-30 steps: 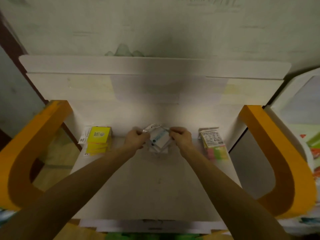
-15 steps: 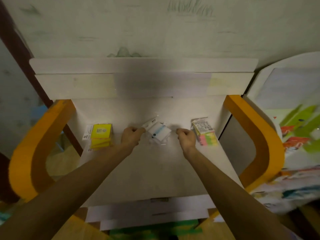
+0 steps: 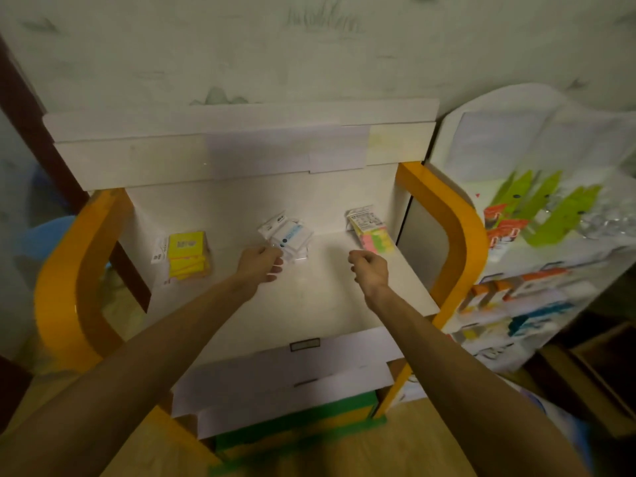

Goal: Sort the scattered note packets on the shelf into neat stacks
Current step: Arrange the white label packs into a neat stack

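1. Bare skin of the left hand (image 3: 260, 266): fingers loosely curled, fingertips at the near edge of the clear-wrapped white note packets with blue labels (image 3: 287, 237); whether they grip the wrapper cannot be told.
2. Right hand (image 3: 370, 270): clenched, holding nothing, apart from every stack.
3. Location: this middle stack lies at the back of the white shelf board (image 3: 309, 304), between the yellow note packets (image 3: 187, 254) and the pink-and-green note packets (image 3: 370, 232).
4. Orientation: the long axis runs diagonally, header end pointing up-left toward the back wall.
5. Risk: the slick wrappers probably slide, so a nudge from the withdrawing fingers could fan the skewed stack.
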